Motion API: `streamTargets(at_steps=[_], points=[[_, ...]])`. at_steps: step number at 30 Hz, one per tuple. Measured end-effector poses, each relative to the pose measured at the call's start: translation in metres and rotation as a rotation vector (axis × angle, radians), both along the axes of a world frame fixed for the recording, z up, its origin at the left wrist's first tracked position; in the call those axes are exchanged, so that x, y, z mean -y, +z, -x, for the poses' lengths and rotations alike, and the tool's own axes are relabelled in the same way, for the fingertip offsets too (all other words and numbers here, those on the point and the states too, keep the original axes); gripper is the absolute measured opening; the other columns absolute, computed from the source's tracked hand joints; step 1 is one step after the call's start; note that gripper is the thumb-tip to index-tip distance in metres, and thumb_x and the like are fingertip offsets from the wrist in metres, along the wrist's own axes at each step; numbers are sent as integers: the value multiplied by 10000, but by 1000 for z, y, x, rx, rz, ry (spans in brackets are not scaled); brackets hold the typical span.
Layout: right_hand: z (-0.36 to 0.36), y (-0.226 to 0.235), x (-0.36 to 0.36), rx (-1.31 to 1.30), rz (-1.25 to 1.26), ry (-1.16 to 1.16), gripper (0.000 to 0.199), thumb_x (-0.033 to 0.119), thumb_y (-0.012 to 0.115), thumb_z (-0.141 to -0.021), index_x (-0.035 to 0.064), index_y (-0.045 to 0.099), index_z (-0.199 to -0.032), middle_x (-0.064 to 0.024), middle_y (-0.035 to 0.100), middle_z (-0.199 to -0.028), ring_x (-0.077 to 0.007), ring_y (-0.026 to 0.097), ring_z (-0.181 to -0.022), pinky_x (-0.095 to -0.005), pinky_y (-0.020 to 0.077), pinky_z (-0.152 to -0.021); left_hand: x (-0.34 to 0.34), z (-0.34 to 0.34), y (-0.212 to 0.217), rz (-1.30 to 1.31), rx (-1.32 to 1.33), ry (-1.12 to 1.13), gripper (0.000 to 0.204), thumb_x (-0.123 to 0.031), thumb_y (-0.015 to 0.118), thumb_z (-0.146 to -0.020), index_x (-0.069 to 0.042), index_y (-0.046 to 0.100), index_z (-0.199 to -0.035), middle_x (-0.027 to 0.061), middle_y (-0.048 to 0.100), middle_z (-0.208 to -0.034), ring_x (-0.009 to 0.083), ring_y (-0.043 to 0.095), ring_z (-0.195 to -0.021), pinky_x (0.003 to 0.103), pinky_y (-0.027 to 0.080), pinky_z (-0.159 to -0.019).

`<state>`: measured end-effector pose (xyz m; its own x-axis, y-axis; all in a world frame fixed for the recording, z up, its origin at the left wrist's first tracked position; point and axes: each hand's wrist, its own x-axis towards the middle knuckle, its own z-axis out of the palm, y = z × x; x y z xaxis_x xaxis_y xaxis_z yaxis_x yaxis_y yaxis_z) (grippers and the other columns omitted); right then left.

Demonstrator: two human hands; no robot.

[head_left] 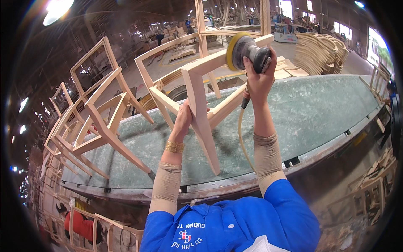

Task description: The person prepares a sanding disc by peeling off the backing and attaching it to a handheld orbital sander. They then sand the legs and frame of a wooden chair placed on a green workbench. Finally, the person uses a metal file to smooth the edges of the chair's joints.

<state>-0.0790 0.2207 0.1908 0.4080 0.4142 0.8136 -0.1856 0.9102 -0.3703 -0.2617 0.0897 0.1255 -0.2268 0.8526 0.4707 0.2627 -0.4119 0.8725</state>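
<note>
Pale wooden chair frame [196, 96] is standing at the near middle of a long green-topped table [302, 113], its nearest leg angling down toward the near edge. Left hand [183, 120] is wrapping that leg below the bend, part closed, thumb side up, a few fingertips showing past the far side. Right hand [263, 74] is curling around the dark head of a round sander [250, 51], fingers closed on it. The sander is sitting on edge at the arm rail [214, 62], its yellow-rimmed pad facing leftward; whether the pad is touching the wood, cannot tell. A pale hose [242, 145] is hanging from the tool toward the table. Tan sleeves [168, 181] are covering both forearms, and a gold-coloured bracelet [174, 146] is circling the left wrist. More chair frames [95, 117] are standing on the table to the left. Beyond the table, at right, curved wooden parts [320, 52] are lying stacked. At lower left, a person in red [80, 227] is showing behind further frames.
</note>
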Motion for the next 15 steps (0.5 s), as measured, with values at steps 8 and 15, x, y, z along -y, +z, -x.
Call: streamTargets(at_steps=[8, 15], points=[[10, -17, 21, 75, -59, -22, 724, 138, 787, -689, 50, 381, -1282, -150, 568, -1003, -248, 578, -916, -342, 467, -796, 6, 5, -1, 13, -9, 3, 653, -536, 237, -943, 25, 537, -1088, 149, 655, -898, 214, 643, -878, 305, 523, -718], [8, -22, 2, -6, 52, 99, 731, 117, 787, -684, 46, 377, -1285, -171, 555, -1042, -242, 571, -952, -336, 469, -802, 2, 2, -2, 3, 35, -20, 632, -497, 201, -961, 25, 531, -1097, 157, 650, -912, 226, 638, -891, 307, 520, -742]])
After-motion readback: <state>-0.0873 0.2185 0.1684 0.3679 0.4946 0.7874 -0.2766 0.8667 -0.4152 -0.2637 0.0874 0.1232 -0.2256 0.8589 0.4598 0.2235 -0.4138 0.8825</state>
